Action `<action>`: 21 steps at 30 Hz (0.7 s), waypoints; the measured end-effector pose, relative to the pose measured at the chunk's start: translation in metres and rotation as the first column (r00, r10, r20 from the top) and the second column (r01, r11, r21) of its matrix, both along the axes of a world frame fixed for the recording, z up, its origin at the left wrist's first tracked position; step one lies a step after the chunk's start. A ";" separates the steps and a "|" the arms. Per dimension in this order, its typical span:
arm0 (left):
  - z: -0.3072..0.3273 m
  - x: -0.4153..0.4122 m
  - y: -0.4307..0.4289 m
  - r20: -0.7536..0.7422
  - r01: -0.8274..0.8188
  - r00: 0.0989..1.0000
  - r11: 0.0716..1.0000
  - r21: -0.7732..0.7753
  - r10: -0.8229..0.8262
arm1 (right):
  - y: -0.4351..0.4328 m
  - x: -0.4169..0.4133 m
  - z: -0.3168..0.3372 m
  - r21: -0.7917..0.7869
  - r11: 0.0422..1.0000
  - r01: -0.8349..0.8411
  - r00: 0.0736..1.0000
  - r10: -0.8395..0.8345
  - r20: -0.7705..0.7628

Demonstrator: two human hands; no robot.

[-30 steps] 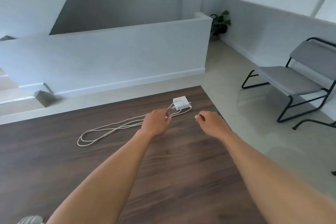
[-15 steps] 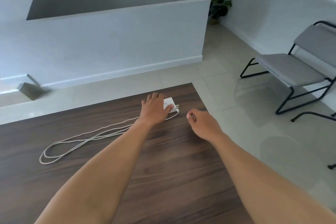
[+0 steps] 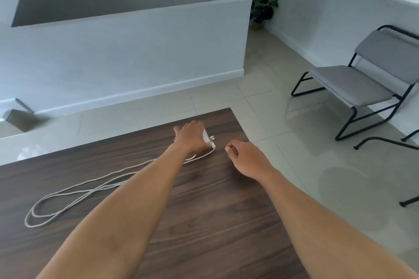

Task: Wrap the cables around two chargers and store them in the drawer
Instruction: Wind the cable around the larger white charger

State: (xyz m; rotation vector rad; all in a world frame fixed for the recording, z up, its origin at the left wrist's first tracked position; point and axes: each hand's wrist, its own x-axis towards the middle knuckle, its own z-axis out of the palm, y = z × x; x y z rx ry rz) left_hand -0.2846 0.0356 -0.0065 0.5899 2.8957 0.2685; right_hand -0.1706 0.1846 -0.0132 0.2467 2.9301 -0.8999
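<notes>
A white charger (image 3: 206,137) sits near the far right corner of the dark wooden table (image 3: 204,222). My left hand (image 3: 190,137) is closed around it and tilts it up on edge, with its prongs pointing right. Its white cable (image 3: 74,195) trails left across the table in long loose loops. My right hand (image 3: 246,158) hovers just to the right of the charger, fingers loosely curled, holding nothing. Only one charger is in view, and no drawer shows.
The table's far edge and right edge lie close to the charger. Beyond is a tiled floor, a low white wall (image 3: 127,52), a potted plant (image 3: 264,8) and a grey chair (image 3: 362,79) at the right.
My left hand reached from the cable onto the charger, closed on it and tipped it up on edge. My right hand stayed beside it.
</notes>
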 end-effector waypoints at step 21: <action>0.237 0.043 -0.111 0.051 -0.100 0.991 0.440 0.892 0.121 | -0.114 -0.017 0.169 -0.491 0.832 -0.258 0.939 0.096 -0.332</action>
